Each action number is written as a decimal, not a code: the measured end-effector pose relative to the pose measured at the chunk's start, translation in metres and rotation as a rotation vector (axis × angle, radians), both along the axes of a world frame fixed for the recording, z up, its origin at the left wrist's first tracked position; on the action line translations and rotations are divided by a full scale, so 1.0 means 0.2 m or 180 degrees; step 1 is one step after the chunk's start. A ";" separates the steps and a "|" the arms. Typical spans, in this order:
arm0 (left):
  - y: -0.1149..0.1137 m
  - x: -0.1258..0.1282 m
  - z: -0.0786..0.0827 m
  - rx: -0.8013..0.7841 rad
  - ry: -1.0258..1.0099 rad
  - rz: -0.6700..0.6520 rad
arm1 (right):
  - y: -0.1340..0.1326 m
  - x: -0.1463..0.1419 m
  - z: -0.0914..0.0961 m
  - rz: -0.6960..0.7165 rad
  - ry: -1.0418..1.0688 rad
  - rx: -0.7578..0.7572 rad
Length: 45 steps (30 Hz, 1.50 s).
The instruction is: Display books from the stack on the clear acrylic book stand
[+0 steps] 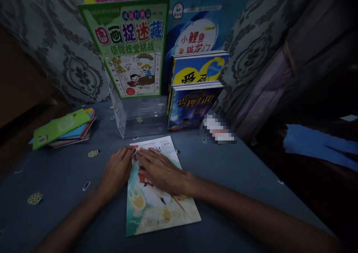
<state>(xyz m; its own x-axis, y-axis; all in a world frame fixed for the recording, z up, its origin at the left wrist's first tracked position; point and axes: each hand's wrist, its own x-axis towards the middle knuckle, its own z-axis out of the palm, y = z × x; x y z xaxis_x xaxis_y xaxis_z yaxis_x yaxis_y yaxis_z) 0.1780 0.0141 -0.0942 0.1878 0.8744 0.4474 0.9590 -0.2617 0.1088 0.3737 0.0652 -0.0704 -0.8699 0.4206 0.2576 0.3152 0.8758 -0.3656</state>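
A thin book (156, 212) with a green, white and tan illustrated cover lies closed on the cloth-covered table. My right hand (160, 171) rests flat across the upper part of its cover, fingers stretched toward the top left and pressed down. Along the left edge lies my left hand (119, 169), its fingers extended and touching the book's upper left corner; its thumb is hidden. The fingertips of both hands almost meet there. Part of the title and the cover picture are covered by my right hand.
Behind stands a clear acrylic rack (120, 115) with a green picture book (134, 70), a blue book (207, 18) and smaller books (192, 106). A book stack (63, 128) lies left. A blurred-out white item (219, 130) is right, near the table edge.
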 end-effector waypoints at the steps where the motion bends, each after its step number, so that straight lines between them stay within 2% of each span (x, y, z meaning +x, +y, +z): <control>1: 0.00 0.00 0.00 -0.0022 0.0023 0.0003 | 0.02 0.02 -0.02 -0.0068 0.0020 -0.0007; 10: 0.01 -0.01 -0.01 -0.0086 0.0094 -0.0056 | 0.21 0.28 -0.10 -0.0656 0.0290 0.0119; 15: 0.01 -0.02 -0.01 -0.0108 0.0142 -0.0046 | 0.29 0.37 -0.13 -0.0761 0.0824 -0.0219; 20: 0.02 -0.03 -0.01 0.0015 0.0277 -0.0137 | 0.34 0.40 -0.13 -0.1084 0.1338 -0.0992; 23: 0.02 -0.04 0.00 0.0066 0.0324 -0.0181 | 0.35 0.41 -0.12 -0.1179 0.1454 -0.1279; 32: 0.01 -0.03 0.02 -0.0152 0.0315 -0.0111 | 0.33 0.41 -0.13 -0.1135 0.1321 -0.1026; 39: 0.01 -0.03 0.02 -0.0304 0.0247 -0.0040 | 0.34 0.41 -0.13 -0.1162 0.1314 -0.1009; 45: 0.02 -0.05 0.04 -0.0321 0.0182 -0.0244 | 0.32 0.42 -0.13 -0.1255 0.1490 -0.1126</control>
